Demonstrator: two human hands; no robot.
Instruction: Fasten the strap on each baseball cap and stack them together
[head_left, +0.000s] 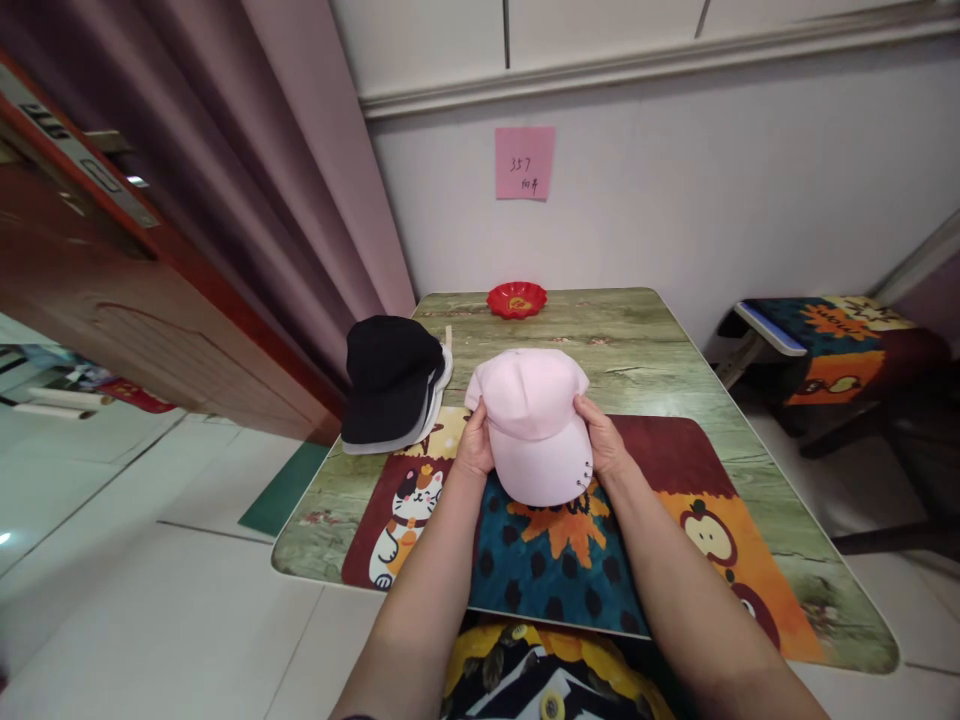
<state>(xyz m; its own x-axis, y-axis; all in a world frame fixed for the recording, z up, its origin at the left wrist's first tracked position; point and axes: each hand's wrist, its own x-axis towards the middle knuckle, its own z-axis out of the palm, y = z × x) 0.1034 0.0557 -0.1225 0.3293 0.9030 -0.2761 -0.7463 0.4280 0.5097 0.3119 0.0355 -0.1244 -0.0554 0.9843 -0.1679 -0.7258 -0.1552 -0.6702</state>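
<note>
A pale pink baseball cap (pixel 531 400) is held between my two hands over the patterned mat (pixel 517 565), its brim toward me. Small dark rings sit on the right edge of the brim. My left hand (pixel 475 440) grips the cap's left side, and my right hand (pixel 600 438) grips its right side. Both thumbs show on the cap; the other fingers are mostly hidden behind it. To the left lies a black cap (pixel 391 375), stacked on a whitish one (pixel 442 385) at the table's left edge.
A red scalloped dish (pixel 517 300) sits at the back of the wood-patterned table (pixel 600 330), near the wall. A pink paper note (pixel 524 163) is stuck to that wall. On the left stand a wooden door (pixel 150 270) and a curtain; a covered stool (pixel 832 340) is on the right.
</note>
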